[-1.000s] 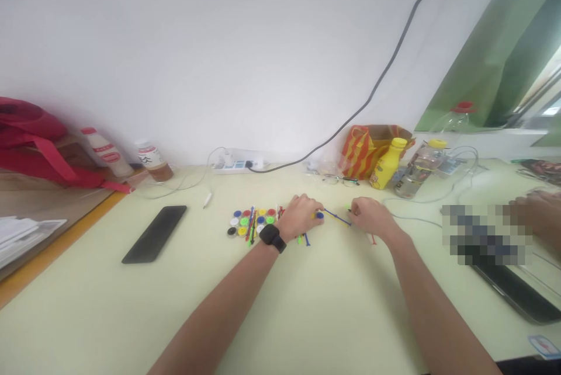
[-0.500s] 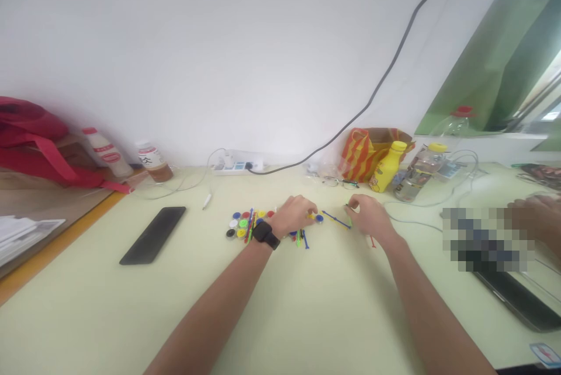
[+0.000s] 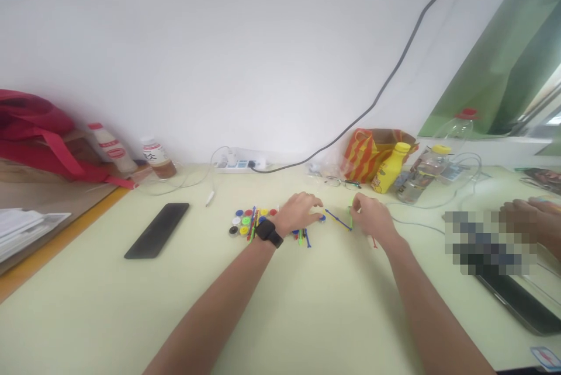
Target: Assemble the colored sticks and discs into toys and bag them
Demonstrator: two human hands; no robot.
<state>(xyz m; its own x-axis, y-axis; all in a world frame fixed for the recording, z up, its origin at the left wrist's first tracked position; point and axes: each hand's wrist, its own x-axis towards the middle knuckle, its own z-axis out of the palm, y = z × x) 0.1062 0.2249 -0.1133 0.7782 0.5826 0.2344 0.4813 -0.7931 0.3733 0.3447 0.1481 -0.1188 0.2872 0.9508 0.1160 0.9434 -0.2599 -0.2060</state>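
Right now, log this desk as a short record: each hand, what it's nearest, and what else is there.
Left hand: beside a blue cap
Right hand: nearest a green stick and a blue stick
Left wrist: black watch
Nearby: coloured caps
Rest: black phone, yellow bottle, another person's hand

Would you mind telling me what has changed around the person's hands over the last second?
The right hand has eased back from the blue stick, showing more of a green stick by its fingers. The left hand stays beside the blue cap, and the coloured caps remain grouped as before.
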